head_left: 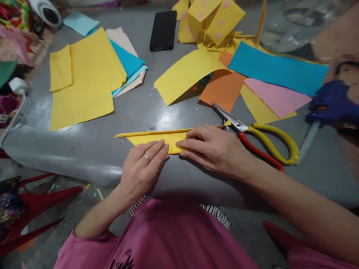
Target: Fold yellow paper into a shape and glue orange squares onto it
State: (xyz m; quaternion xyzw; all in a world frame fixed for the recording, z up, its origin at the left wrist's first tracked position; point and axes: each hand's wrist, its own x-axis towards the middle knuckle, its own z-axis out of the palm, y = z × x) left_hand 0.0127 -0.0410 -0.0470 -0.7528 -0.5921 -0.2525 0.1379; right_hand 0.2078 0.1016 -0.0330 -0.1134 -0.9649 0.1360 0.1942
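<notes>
Pink shirt, plain weave look, soft folds down the front. Black script lettering on it, cut off by the frame edge, can't read it all. Left sleeve same pink, ends around the elbow; right sleeve only partly in view. Forearms bare. Left hand: one slim silver-coloured ring. Right hand: bare fingers.

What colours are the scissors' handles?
One handle is yellow and the other handle is red, as the head view shows.

head-worn view — forward, downward, close over tabletop
</notes>
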